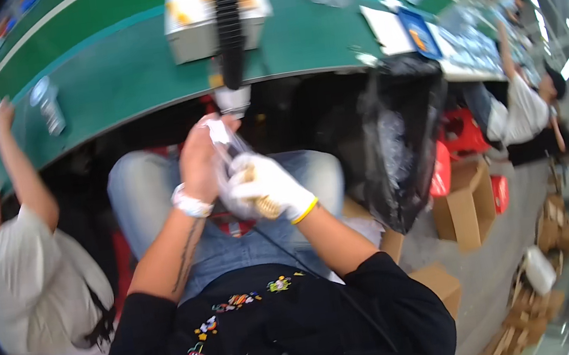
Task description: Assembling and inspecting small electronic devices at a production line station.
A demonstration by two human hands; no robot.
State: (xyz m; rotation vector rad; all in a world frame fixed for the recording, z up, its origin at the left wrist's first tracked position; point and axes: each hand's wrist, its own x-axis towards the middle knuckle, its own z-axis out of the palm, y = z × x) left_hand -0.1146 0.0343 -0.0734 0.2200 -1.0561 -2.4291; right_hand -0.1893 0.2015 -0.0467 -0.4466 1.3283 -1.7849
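My bare left hand [197,161], with a pale band at its wrist, is closed on the top of a clear plastic bag [228,144] above my lap. My right hand [272,183] wears a white glove with a yellow cuff and grips the lower part of the same bag. Gold-coloured pieces [268,207] show by the gloved fingers; blur hides their kind and whether they lie inside the bag. Just beyond my left fingertips, a grey-white fitting [232,99] hangs below a black corrugated hose [230,34].
A white box [189,40] stands on the green worktable [120,77] behind the hose. A black plastic sack [399,148] hangs at the table's edge to my right, near an open cardboard box [462,208]. One co-worker [31,275] sits close on my left; another [527,106] is farther right.
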